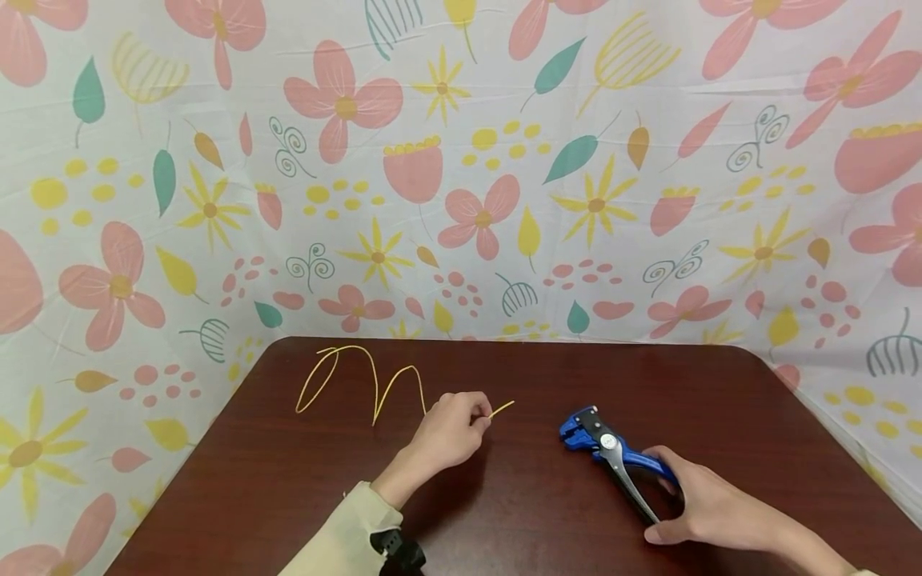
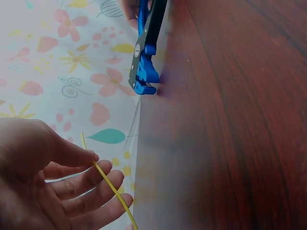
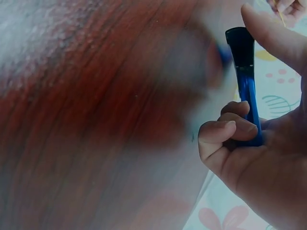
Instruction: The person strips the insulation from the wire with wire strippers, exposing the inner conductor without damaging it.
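Note:
A thin yellow wire [image 1: 377, 392] lies in loose waves over the far left of the table. My left hand [image 1: 450, 428] pinches it near one end between thumb and fingers, and a short tip sticks out to the right. In the left wrist view the wire [image 2: 114, 189] crosses the fingers below the thumb. My right hand [image 1: 720, 500] grips a blue and black wire stripper [image 1: 609, 442] by its handles, which are spread apart. The tool's blue head points left, toward the wire tip. Curled fingers wrap one handle [image 3: 249, 96] in the right wrist view.
Under both hands is a dark reddish-brown table [image 1: 533, 512]. A white cloth with flowers and leaves [image 1: 483, 216] hangs behind the table and along its sides. A black device [image 1: 396, 552] is strapped at the left wrist, over a pale sleeve [image 1: 346, 532].

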`<state>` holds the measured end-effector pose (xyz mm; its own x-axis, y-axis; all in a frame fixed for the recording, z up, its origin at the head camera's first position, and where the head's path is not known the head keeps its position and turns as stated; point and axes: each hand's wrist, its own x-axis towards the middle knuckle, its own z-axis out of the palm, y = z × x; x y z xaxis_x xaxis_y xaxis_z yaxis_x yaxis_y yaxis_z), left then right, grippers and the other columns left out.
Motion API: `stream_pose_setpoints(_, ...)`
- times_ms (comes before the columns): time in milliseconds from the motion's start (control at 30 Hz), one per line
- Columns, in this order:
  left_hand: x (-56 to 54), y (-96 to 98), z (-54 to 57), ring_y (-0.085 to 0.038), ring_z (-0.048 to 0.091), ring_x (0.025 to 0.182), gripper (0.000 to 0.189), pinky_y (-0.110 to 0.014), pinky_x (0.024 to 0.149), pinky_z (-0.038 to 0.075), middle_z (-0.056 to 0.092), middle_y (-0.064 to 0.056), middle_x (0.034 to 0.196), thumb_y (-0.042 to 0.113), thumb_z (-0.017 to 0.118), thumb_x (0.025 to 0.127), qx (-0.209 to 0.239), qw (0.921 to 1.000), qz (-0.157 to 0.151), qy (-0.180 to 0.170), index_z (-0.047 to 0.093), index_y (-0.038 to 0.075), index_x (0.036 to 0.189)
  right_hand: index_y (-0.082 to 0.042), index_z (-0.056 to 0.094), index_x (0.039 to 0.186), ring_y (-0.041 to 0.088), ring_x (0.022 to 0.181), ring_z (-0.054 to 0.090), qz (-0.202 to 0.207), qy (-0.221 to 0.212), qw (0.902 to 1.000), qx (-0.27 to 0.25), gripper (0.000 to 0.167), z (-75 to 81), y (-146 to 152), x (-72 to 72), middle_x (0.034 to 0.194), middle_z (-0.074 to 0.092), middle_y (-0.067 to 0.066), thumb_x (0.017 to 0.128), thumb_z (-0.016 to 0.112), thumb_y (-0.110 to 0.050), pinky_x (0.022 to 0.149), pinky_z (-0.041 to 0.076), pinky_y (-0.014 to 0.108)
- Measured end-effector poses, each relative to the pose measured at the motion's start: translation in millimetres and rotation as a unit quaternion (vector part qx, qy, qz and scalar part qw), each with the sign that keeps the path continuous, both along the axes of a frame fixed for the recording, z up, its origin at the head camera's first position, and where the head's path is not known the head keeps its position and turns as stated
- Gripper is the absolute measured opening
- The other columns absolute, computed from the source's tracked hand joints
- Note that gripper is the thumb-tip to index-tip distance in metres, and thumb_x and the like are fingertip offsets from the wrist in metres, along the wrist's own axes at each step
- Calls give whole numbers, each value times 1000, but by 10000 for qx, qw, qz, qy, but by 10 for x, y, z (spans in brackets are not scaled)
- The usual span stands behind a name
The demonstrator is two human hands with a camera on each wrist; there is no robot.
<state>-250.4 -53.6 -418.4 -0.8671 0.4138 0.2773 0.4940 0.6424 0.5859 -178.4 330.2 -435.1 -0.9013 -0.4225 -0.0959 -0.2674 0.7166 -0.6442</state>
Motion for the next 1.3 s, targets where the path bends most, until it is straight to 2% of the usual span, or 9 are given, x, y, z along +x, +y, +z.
stream_pose_setpoints(67,6,-4,2,-8,56,65,4,-27,62,49,63,11,77,6,73,98,-4,10000,16,-21,74,9,95,-1,48,136,7,77,47,14,2,10000,-12,81,4,-3,-5,86,50,4,78,94,-32,59,35,28)
stream_pose_setpoints(300,39,-21,31,-8,56,64,4,-28,61,49,64,11,77,7,73,98,19,10000,8,-54,74,9,95,-1,49,140,13,90,54,-139,188,9995,223,87,21,-45,-12,105,60,4,77,95,-40,70,43,25)
stream_pose_setpoints(433,55,-42,49,-8,56,65,4,-27,61,49,63,12,78,8,72,99,15,10000,13,-76,74,10,96,1,50,139,15,88,55,-299,163,9993,164,85,33,-83,-22,104,61,5,78,94,-40,68,45,26)
stream_pose_setpoints(767,68,-92,68,-8,55,63,6,-28,61,49,62,12,76,7,73,98,71,10000,16,-58,73,11,94,-1,53,134,11,68,49,-378,68,9986,-366,72,46,-160,-19,81,51,5,83,91,-33,54,39,27)
stream_pose_setpoints(1133,96,-134,102,-8,56,63,6,-28,61,49,64,11,76,6,72,98,131,9999,11,-61,73,10,94,-2,55,133,11,55,48,-450,-67,9963,-731,67,60,-302,-1,74,47,3,83,92,-26,51,43,27)
stream_pose_setpoints(1300,107,-153,112,-8,55,62,6,-27,59,48,62,12,74,6,73,98,119,9999,38,-36,73,10,94,-3,58,128,16,61,51,-633,-162,9950,-759,62,62,-344,-7,79,53,6,83,92,-28,53,45,29)
